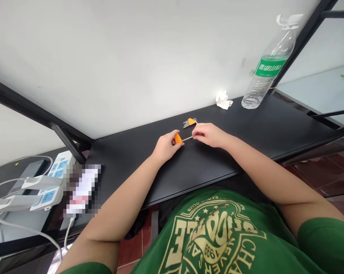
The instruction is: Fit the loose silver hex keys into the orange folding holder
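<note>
My left hand (pixel 165 146) is closed on an orange hex key holder (pixel 178 138), pinched between thumb and fingers. From it a thin metal hex key (pixel 188 138) runs right to my right hand (pixel 205 134), whose fingertips pinch its far end. Whether the key sits inside the holder or just touches it, I cannot tell. Just behind my right hand, a second orange holder with several hex keys (pixel 191 121) lies on the black table (pixel 126 152).
A crumpled white tissue (pixel 223 100) and a clear plastic bottle (pixel 265 70) with a green label stand at the back right, near the white wall (pixel 132 64). On the left are a phone (pixel 85 190) with a cable and a white power strip (pixel 53 179). Black frame bars flank the table.
</note>
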`<state>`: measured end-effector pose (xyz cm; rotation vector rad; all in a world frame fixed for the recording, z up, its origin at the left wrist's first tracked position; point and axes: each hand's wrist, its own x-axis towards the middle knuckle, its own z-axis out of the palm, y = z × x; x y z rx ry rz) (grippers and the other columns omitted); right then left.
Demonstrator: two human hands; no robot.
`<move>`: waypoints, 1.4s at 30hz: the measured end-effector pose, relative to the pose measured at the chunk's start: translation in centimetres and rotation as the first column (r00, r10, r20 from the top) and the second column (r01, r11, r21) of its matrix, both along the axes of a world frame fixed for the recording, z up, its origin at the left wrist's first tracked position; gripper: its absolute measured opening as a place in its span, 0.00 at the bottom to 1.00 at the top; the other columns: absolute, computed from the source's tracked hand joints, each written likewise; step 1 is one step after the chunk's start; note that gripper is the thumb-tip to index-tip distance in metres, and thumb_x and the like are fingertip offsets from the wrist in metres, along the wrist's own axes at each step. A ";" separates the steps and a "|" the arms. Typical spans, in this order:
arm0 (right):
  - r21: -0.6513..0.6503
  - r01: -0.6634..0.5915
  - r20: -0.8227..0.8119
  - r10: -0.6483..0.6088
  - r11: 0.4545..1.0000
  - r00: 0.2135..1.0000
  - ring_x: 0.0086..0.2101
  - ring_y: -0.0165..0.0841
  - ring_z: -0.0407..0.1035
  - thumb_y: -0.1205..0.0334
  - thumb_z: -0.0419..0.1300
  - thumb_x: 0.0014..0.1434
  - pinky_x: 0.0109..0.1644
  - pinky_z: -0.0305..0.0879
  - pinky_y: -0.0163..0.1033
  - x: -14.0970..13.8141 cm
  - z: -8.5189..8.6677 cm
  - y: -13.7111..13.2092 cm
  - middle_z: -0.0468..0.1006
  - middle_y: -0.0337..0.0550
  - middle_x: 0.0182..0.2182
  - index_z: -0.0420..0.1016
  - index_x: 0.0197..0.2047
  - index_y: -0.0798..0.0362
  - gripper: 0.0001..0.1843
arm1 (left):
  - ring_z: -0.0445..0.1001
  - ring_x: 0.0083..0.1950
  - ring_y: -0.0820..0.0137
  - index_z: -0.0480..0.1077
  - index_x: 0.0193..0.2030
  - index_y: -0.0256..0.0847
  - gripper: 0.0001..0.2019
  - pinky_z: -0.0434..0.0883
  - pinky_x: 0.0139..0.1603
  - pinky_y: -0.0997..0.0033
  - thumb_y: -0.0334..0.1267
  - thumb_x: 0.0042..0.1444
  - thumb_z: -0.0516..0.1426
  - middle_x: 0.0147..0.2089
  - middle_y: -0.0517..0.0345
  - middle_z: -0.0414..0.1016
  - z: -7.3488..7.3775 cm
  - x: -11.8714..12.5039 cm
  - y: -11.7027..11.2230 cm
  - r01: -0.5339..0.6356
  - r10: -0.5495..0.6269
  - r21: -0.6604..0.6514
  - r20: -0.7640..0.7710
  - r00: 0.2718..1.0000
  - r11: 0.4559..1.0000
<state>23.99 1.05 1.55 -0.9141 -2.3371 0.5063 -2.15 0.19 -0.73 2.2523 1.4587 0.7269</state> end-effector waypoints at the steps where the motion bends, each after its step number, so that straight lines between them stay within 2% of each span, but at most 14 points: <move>1: 0.022 -0.021 0.002 0.021 1.000 1.000 0.37 0.38 0.71 0.66 0.57 0.66 0.44 0.66 0.43 -0.1 0.0 -0.1 0.78 0.45 0.37 0.76 0.37 0.51 0.07 | 0.74 0.34 0.69 0.73 0.63 0.44 0.27 0.73 0.42 0.68 0.44 0.57 0.67 0.37 0.61 0.78 0.0 0.0 0.0 0.003 -0.003 0.002 0.006 1.000 1.000; 5: 0.053 -0.070 -0.038 0.072 0.996 0.997 0.40 0.39 0.72 0.64 0.55 0.68 0.47 0.69 0.45 -0.8 -0.2 -0.7 0.79 0.48 0.41 0.78 0.42 0.50 0.10 | 0.75 0.35 0.69 0.74 0.62 0.43 0.26 0.74 0.42 0.68 0.45 0.56 0.67 0.36 0.61 0.78 0.2 -0.1 -0.2 0.004 -0.004 0.015 0.009 1.000 1.000; 8: -0.129 -0.015 -0.121 0.000 0.992 0.993 0.36 0.36 0.73 0.64 0.59 0.64 0.44 0.71 0.44 -2.0 -0.5 -1.2 0.79 0.44 0.37 0.77 0.45 0.50 0.08 | 0.78 0.38 0.67 0.73 0.61 0.43 0.25 0.75 0.47 0.67 0.42 0.56 0.67 0.41 0.58 0.81 0.6 0.1 -0.5 0.021 -0.020 0.061 -0.022 1.000 0.998; 10: -0.346 -0.011 -0.213 -0.068 0.938 0.975 0.32 0.34 0.73 0.64 0.61 0.61 0.40 0.72 0.42 -3.0 -0.8 -1.3 0.78 0.40 0.34 0.74 0.43 0.50 0.06 | 0.79 0.42 0.65 0.73 0.61 0.43 0.24 0.75 0.53 0.64 0.41 0.58 0.66 0.42 0.57 0.81 1.0 0.5 -0.9 0.069 -0.058 0.123 -0.088 0.994 0.990; 12: -0.535 -0.104 -0.360 -0.115 0.838 0.926 0.30 0.33 0.73 0.62 0.63 0.59 0.38 0.73 0.42 -3.7 -1.1 -1.1 0.77 0.39 0.33 0.70 0.41 0.50 0.07 | 0.80 0.44 0.63 0.73 0.60 0.43 0.21 0.72 0.59 0.60 0.39 0.60 0.64 0.42 0.56 0.82 1.3 1.0 -1.4 0.141 -0.110 0.185 -0.168 0.980 0.973; 14: -0.592 -0.156 -0.438 -0.153 0.791 0.886 0.30 0.33 0.74 0.60 0.62 0.60 0.37 0.73 0.43 -3.6 -1.2 -0.7 0.77 0.39 0.34 0.68 0.42 0.49 0.08 | 0.80 0.45 0.62 0.72 0.61 0.43 0.21 0.70 0.62 0.57 0.38 0.61 0.62 0.43 0.54 0.82 1.4 1.4 -1.7 0.192 -0.148 0.211 -0.210 0.967 0.958; 16: -0.509 -0.025 -0.354 -0.182 0.860 0.917 0.31 0.34 0.73 0.61 0.61 0.61 0.38 0.72 0.43 -2.8 -1.1 -0.3 0.76 0.40 0.34 0.69 0.42 0.50 0.06 | 0.80 0.46 0.62 0.71 0.63 0.42 0.23 0.71 0.62 0.57 0.37 0.61 0.62 0.45 0.53 0.82 1.4 1.5 -1.8 0.178 -0.134 0.207 -0.209 0.969 0.962; 19: -0.120 0.241 0.010 -0.242 0.963 0.970 0.35 0.36 0.71 0.64 0.61 0.61 0.43 0.68 0.45 -0.6 -0.9 0.3 0.75 0.46 0.41 0.75 0.37 0.52 0.02 | 0.80 0.44 0.62 0.69 0.66 0.41 0.26 0.74 0.55 0.60 0.39 0.60 0.63 0.45 0.54 0.82 1.2 1.1 -1.4 0.095 -0.064 0.165 -0.181 0.981 0.982; 22: 0.026 0.240 0.291 -0.237 0.971 0.927 0.39 0.41 0.71 0.64 0.61 0.63 0.44 0.66 0.45 0.9 -0.7 0.8 0.75 0.50 0.43 0.80 0.37 0.52 0.05 | 0.79 0.42 0.63 0.69 0.67 0.42 0.28 0.75 0.49 0.64 0.40 0.60 0.63 0.44 0.55 0.82 0.9 0.6 -0.9 0.042 -0.024 0.109 -0.159 0.987 0.993; 27: 0.088 0.194 0.478 -0.212 0.977 0.852 0.41 0.45 0.70 0.69 0.61 0.61 0.42 0.63 0.46 0.3 -0.4 0.6 0.76 0.53 0.38 0.77 0.32 0.52 0.06 | 0.79 0.43 0.64 0.68 0.69 0.43 0.30 0.76 0.49 0.65 0.40 0.59 0.62 0.46 0.55 0.82 0.6 0.5 -0.7 0.007 0.000 0.051 -0.130 0.992 0.999; 30: 0.032 0.226 0.479 -0.213 0.974 0.852 0.36 0.41 0.70 0.70 0.62 0.57 0.36 0.60 0.43 -0.2 -0.2 0.2 0.77 0.50 0.37 0.73 0.31 0.52 0.05 | 0.79 0.42 0.64 0.68 0.69 0.42 0.30 0.76 0.49 0.64 0.40 0.58 0.63 0.44 0.56 0.82 0.6 0.7 -0.7 -0.003 0.006 0.027 -0.117 0.993 1.000; 34: -0.089 0.134 0.276 -0.104 0.987 0.955 0.33 0.36 0.69 0.68 0.61 0.59 0.36 0.60 0.39 -0.3 -0.1 -0.2 0.78 0.43 0.35 0.74 0.36 0.50 0.03 | 0.79 0.41 0.65 0.70 0.67 0.42 0.29 0.76 0.47 0.65 0.41 0.57 0.64 0.43 0.57 0.81 0.5 0.9 -0.8 -0.009 0.010 0.016 -0.075 0.997 1.000; 37: -0.068 0.040 0.146 -0.030 0.997 0.989 0.35 0.36 0.69 0.67 0.59 0.63 0.39 0.61 0.39 -0.3 0.0 -0.4 0.78 0.43 0.35 0.75 0.38 0.51 0.04 | 0.79 0.40 0.65 0.71 0.66 0.42 0.29 0.76 0.47 0.66 0.40 0.57 0.64 0.43 0.57 0.81 0.5 1.0 -0.9 0.000 0.001 0.018 -0.057 0.998 1.000; 42: 0.003 -0.031 0.105 0.030 1.000 0.994 0.38 0.38 0.71 0.66 0.56 0.66 0.43 0.65 0.42 -0.6 0.0 -0.6 0.77 0.47 0.39 0.78 0.40 0.52 0.09 | 0.79 0.40 0.66 0.71 0.66 0.42 0.29 0.76 0.46 0.66 0.40 0.56 0.65 0.42 0.57 0.81 0.4 1.1 -1.1 0.011 -0.010 0.018 -0.059 0.998 1.000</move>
